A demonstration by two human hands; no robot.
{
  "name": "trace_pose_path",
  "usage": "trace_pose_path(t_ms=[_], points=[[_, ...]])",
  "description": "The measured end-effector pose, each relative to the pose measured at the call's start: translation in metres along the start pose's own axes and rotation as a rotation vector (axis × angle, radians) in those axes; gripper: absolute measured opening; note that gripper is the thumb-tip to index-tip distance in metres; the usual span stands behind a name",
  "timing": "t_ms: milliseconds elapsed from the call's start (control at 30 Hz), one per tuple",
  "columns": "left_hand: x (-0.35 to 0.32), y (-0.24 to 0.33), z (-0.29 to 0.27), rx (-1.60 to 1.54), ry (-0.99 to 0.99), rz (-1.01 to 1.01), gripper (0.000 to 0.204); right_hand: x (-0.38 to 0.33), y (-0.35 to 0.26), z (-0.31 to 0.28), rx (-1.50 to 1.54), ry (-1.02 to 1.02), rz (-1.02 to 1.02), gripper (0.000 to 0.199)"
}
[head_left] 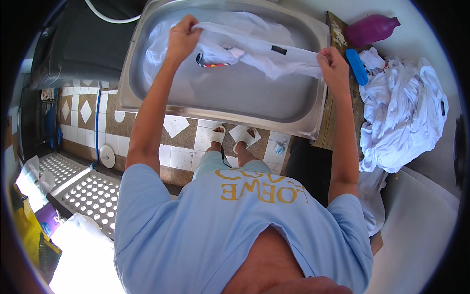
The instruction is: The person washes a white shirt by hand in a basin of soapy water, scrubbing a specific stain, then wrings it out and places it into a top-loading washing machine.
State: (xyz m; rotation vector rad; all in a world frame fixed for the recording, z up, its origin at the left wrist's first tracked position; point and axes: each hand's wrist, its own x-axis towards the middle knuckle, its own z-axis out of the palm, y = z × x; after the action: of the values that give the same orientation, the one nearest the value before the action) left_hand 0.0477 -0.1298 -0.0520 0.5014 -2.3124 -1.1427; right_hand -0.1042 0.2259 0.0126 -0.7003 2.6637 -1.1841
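A white garment (264, 59) is drawn out sideways above a metal basin (205, 115), its straight upper band running from over the basin's far left part to its right edge. The left hand (182, 39) grasps one end of this band, fingers curled down on the cloth; the right hand (334, 68) pinches the other end, just over the right edge. Between them sits a small dark label (279, 50), and a coloured print (213, 64) shows among the folds below. More white cloth (159, 46) lies bunched toward the far left corner; whether it belongs to the same piece, I cannot tell.

The fabric looks thin, soft and limp, with no stiffness of its own, so it probably sags wherever it is unsupported. It is likely light when dry but heavier and a little slippery if soaked. The band's two ends seem the best hold: doubled cloth should bear a pull better than the thin body.

Beyond the right edge runs a wooden bench (324, 122). Near it are a blue oblong object (356, 66), a purple rounded container (372, 29) and a heap of white clothes (401, 112).
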Motion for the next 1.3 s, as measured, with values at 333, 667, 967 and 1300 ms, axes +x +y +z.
trace_pose_path(t_ms=[333,667,967,1300], points=[[0.009,-0.015,-0.006,-0.119,0.104,-0.094,0.029,0.026,0.020,0.025,0.070,0.196,-0.124,0.031],[0.059,-0.019,-0.015,-0.298,-0.069,-0.431,0.060,0.056,0.000,0.019,0.647,-0.020,0.445,0.037],[0.039,0.003,-0.029,-0.700,-0.475,-0.671,0.084,0.062,-0.014,-0.032,0.423,-0.306,0.506,0.049],[0.000,0.046,-0.023,-0.557,-0.310,-0.370,0.070,0.058,0.005,0.019,1.519,0.041,0.409,0.033]])
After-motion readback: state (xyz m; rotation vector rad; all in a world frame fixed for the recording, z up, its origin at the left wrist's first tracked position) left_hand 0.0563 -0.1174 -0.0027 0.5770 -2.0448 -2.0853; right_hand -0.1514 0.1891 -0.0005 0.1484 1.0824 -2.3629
